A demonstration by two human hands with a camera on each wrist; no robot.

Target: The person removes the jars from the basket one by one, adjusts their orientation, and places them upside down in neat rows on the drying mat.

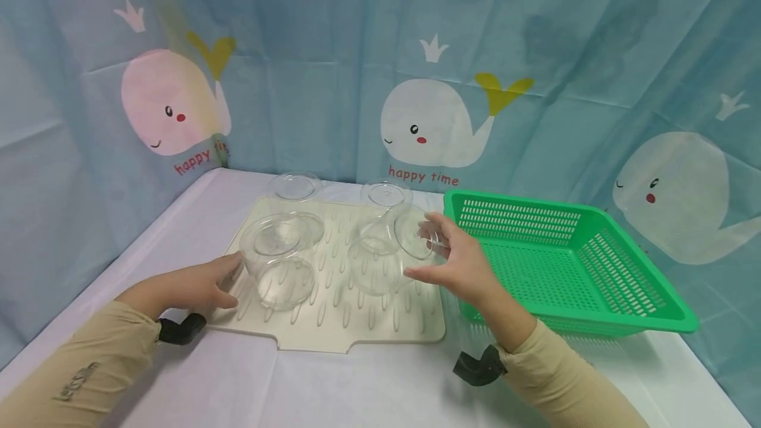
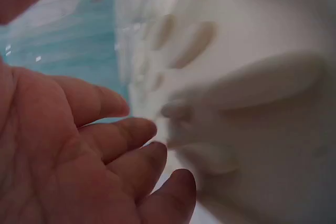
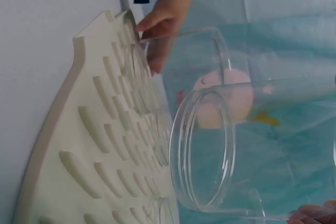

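My right hand [image 1: 454, 259] grips a clear plastic jar [image 3: 283, 145], thumb on the near side and fingers on the far side. The jar's threaded rim faces down toward the cream ridged drying mat [image 1: 368, 322], and its base leans to the right. On the mat, a front left clear jar [image 1: 285, 286] stands upside down. Behind it are a back left jar [image 1: 295, 185] and a back right jar [image 1: 385, 194], partly overlapped by the nearer ones. My left hand [image 1: 199, 286] is at the mat's left edge beside the front left jar, fingers loosely extended, holding nothing.
A green perforated basket [image 1: 642, 263] stands on the right, close to my right forearm. A white cloth [image 1: 345, 388] covers the table. Behind hangs a blue curtain [image 1: 333, 84] with whale prints.
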